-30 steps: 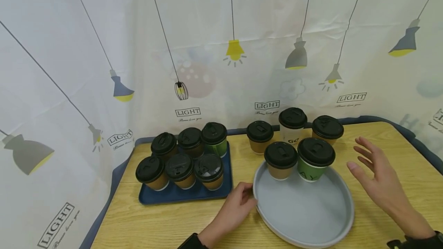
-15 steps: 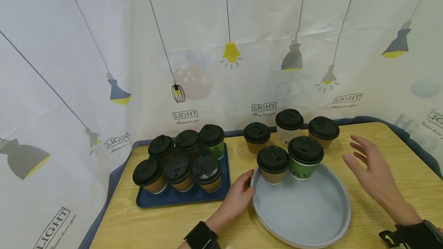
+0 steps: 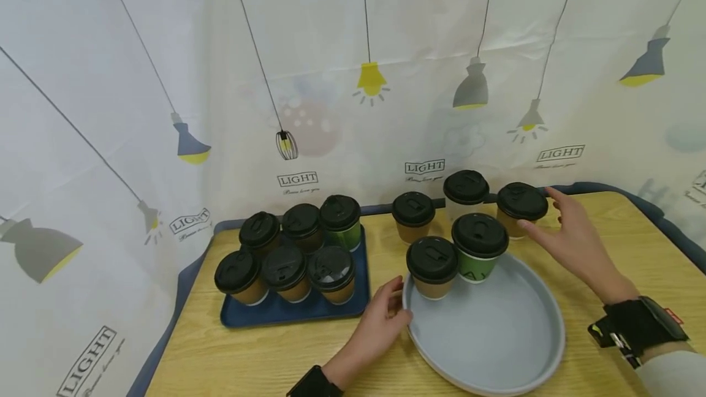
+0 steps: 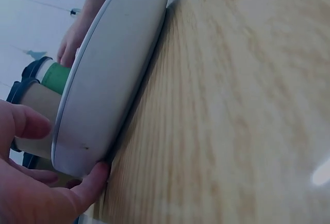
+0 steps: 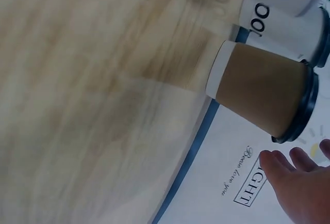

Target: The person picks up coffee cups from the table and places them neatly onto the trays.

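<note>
My left hand holds the rim of a round grey tray at its left side; in the left wrist view its fingers lie along the tray's pale outer wall. On the tray stand a brown paper coffee cup and a green one, both with black lids. My right hand reaches around the back-right brown coffee cup, thumb in front and fingers on the far right. In the right wrist view a gap shows between the fingers and that cup.
Behind the tray stand another brown cup and a white cup. A blue rectangular tray on the left carries several lidded cups. A printed curtain hangs behind the wooden table.
My right hand has moved forward and left, up to the back-right brown cup. The brown and green cups on the grey tray have shifted left. My left hand stays at the rim.
</note>
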{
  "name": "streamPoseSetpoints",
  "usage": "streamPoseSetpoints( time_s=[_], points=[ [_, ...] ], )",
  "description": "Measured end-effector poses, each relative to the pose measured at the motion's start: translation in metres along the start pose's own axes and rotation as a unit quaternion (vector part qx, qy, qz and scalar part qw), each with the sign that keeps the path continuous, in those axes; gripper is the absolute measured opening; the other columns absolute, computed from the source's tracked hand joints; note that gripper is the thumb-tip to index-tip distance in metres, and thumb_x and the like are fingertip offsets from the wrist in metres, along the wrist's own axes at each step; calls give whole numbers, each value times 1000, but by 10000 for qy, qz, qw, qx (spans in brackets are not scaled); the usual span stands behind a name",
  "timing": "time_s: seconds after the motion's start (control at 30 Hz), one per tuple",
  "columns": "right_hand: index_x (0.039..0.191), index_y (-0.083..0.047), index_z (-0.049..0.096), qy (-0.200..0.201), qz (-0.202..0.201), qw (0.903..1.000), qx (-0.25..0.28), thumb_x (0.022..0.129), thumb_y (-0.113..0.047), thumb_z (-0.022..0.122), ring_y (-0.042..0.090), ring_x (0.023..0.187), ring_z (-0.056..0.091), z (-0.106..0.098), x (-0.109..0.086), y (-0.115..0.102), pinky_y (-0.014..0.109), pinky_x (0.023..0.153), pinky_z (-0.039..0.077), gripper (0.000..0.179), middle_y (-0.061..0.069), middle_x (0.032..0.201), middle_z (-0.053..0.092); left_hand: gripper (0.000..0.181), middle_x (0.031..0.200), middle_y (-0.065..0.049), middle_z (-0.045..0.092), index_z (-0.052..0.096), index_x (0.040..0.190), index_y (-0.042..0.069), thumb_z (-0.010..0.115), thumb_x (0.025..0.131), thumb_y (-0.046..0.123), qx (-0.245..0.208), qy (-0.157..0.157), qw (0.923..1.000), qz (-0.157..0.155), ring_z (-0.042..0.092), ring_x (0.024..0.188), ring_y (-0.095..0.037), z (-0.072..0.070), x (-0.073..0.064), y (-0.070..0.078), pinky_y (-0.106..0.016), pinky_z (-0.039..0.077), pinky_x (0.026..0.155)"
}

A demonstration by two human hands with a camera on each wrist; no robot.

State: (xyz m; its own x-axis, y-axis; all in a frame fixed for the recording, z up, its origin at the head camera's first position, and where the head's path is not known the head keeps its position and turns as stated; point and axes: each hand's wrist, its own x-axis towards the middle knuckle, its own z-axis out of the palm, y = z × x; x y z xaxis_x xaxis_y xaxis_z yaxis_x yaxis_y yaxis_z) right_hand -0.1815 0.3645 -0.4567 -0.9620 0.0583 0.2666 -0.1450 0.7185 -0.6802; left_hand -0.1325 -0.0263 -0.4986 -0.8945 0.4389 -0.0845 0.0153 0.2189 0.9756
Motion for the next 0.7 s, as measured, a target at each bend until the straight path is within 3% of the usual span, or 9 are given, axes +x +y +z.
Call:
streamPoseSetpoints(
  time_s=[0.2,0.5,0.7],
  points=[
    [163,5,7,-328,83,9990,-285,94,-43,76,63,143,20,8,23,10,79,105,25,109,43,159,17,61,155,-21,44,35,158,-4,56,101,6,-344,-5,9994,-18,51,137,-38,-1,-1,0,-42,52,102],
    [163,4,9,-211,151,9980,-577,89,-45,80,68,127,34,21,36,8,80,95,35,114,50,150,19,59,160,-21,38,34,158,-4,54,102,5,-460,-165,9988,2,48,140,-38,-2,0,1,-42,50,105],
    [162,7,11,-147,125,9985,-515,91,-43,79,69,126,34,28,41,13,80,94,35,110,53,145,23,59,160,-21,38,35,158,-3,53,102,4,-500,-143,9986,-29,48,140,-39,-3,2,-2,-43,50,105]
  ],
)
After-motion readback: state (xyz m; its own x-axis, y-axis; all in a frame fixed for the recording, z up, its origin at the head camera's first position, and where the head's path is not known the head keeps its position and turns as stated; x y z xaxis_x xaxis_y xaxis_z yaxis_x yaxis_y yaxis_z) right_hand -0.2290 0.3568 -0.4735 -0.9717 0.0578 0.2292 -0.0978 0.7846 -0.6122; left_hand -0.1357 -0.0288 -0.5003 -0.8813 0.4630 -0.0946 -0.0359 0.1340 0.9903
